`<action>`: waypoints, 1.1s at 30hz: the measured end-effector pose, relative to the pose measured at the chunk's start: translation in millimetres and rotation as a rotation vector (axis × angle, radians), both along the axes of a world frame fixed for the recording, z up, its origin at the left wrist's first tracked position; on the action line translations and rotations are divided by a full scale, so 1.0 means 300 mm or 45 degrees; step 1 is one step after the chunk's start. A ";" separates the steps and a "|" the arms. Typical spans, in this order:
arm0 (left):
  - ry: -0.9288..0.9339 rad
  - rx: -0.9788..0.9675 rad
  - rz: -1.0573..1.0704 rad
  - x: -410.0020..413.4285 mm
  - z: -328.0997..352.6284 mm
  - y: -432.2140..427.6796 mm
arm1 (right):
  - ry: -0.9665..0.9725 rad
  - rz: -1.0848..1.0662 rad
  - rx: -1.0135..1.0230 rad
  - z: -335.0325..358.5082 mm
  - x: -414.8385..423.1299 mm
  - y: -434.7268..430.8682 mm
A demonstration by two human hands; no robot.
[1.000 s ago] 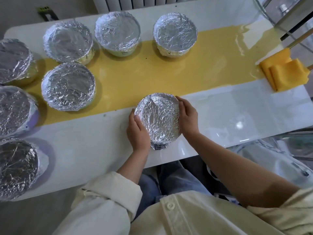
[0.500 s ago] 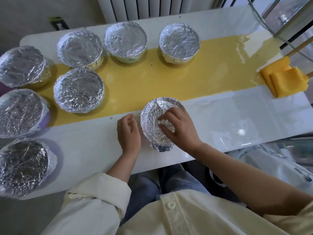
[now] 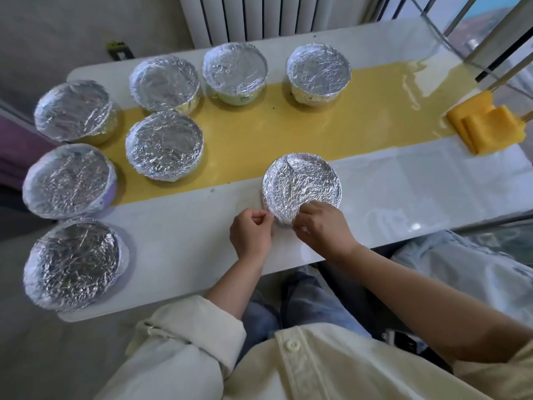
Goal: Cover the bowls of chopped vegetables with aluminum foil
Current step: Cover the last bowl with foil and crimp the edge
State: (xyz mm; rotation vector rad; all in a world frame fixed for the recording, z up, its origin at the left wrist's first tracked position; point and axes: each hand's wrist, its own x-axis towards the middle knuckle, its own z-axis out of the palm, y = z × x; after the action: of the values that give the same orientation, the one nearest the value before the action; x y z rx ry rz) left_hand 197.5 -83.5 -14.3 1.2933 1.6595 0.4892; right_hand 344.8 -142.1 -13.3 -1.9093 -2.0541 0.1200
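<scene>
On my feed a white radiator (image 3: pixel 259 15) stands against the wall behind a long white table (image 3: pixel 403 197). A glossy yellow runner (image 3: pixel 317 134) lies lengthwise along the tabletop.

I count eight bowls, every one capped with crinkled foil, so I cannot tell what is in any of them. A left column of three bowls (image 3: pixel 69 180) runs down the table's left end. A back row of three bowls (image 3: pixel 233 72) sits along the far edge of the runner. A single bowl (image 3: pixel 164 145) stands on the runner in front of that row's left one. The near bowl (image 3: pixel 301 184) rests close to the front edge, half on the runner and half on white, well apart from the rest.

One folded yellow cloth (image 3: pixel 487 128) lies at the right end.

Both hands are at the near bowl's front rim. The left hand (image 3: pixel 251 233) has its fingers curled, thumb and fingertips pinching the foil (image 3: pixel 288 171) at its left front edge. The right hand (image 3: pixel 323 226) is curled over the front rim, fingers gripping the foil there.
</scene>
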 end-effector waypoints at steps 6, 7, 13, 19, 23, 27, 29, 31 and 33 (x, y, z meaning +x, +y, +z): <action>-0.007 -0.122 0.063 0.013 0.018 0.000 | -0.092 0.088 -0.013 0.004 -0.023 -0.001; 0.005 -0.136 0.059 0.019 0.019 -0.004 | -0.102 0.101 -0.006 -0.001 -0.021 -0.004; 0.256 -0.086 -0.118 0.035 0.047 -0.003 | -0.073 0.119 -0.019 -0.014 -0.037 0.011; 0.452 0.004 -0.055 0.044 0.067 -0.018 | -0.036 0.142 -0.035 -0.003 -0.036 0.028; 0.445 -0.048 0.045 0.068 0.072 -0.008 | -0.004 0.134 -0.055 -0.004 -0.044 0.042; 0.435 -0.147 0.080 0.081 0.073 0.021 | -0.023 0.163 -0.061 0.009 -0.048 0.048; 0.425 -0.175 0.102 0.083 0.071 0.029 | -0.029 0.182 -0.076 0.014 -0.047 0.048; 0.416 -0.175 0.108 0.085 0.068 0.027 | -0.026 0.194 -0.076 0.015 -0.043 0.050; 0.395 -0.177 0.101 0.086 0.060 0.020 | -0.033 0.201 -0.075 0.019 -0.038 0.053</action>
State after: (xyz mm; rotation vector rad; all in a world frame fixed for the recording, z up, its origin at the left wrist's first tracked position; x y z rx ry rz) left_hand 223.4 -77.4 3.7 1.2504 1.9703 0.2208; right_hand 333.5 -126.3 -7.7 -1.7882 -2.2409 0.1962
